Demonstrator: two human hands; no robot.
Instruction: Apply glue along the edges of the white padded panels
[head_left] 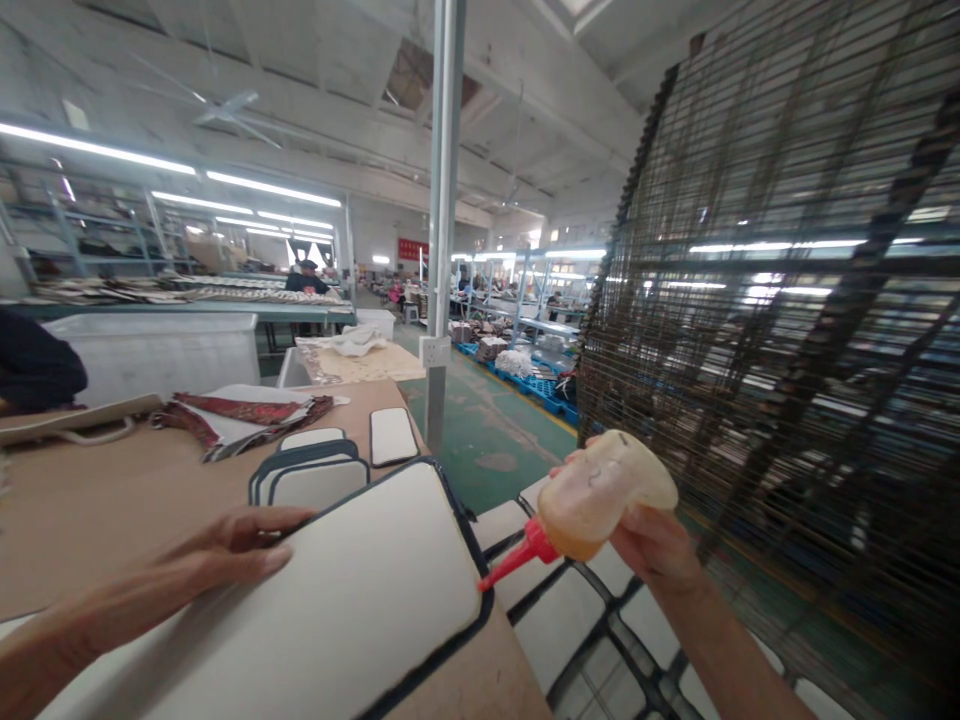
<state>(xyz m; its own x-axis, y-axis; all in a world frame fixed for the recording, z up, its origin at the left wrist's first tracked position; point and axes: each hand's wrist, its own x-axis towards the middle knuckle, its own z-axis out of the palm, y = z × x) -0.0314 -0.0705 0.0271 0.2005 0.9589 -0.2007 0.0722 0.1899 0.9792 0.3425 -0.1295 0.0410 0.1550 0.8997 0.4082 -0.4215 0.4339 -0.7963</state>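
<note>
My right hand (660, 545) is wrapped round a squeeze bottle (592, 490) with a red nozzle and amber liquid in it. The bottle is tipped, and its nozzle tip meets the dark-edged corner of a large white panel (360, 570). On the panel's left edge, my left hand (232, 550) grips it, thumb on the white face and fingers toward the far side. Smaller white panels with dark rims (319, 475) stand or lie just beyond, and another small panel (393, 437) lies farther off on the brown tabletop (172, 490).
Several dark-rimmed panels (555, 620) lie on a rack at the lower right. A tall wire rack (750, 300) rises on the right, and a metal post (442, 220) stands past the table. Patterned fabric (240, 415) lies at left, near another person's dark sleeve (37, 360).
</note>
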